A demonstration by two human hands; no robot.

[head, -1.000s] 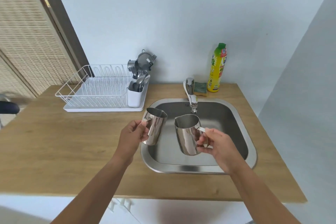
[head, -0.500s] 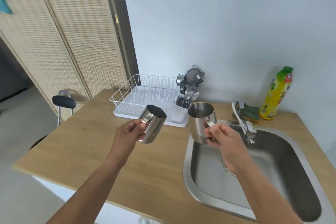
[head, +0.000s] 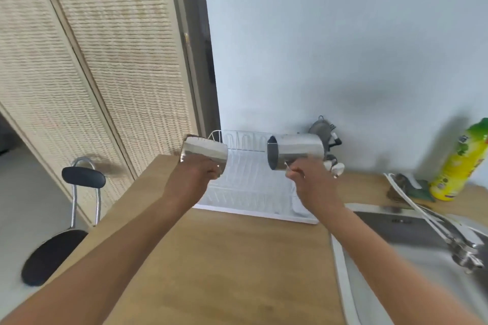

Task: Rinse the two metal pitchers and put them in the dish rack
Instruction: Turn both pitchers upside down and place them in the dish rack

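I hold two shiny metal pitchers over the white wire dish rack [head: 248, 187], both tipped on their sides with mouths pointing left. My left hand [head: 190, 179] grips the smaller left pitcher [head: 204, 152] above the rack's left end. My right hand [head: 309, 182] grips the handle of the larger right pitcher [head: 297, 150] above the rack's right part, in front of the cutlery holder. The picture is blurred by motion.
The rack stands on a wooden counter [head: 232, 266] against the wall. A steel sink [head: 422, 258] with a tap [head: 459, 248] lies at the right. A yellow soap bottle [head: 462, 163] and a sponge [head: 414, 187] sit behind it. A chair [head: 66, 219] stands left of the counter.
Both hands have carried the pitchers from over the sink leftward to above the dish rack and tipped them from upright onto their sides. My view has swung left.
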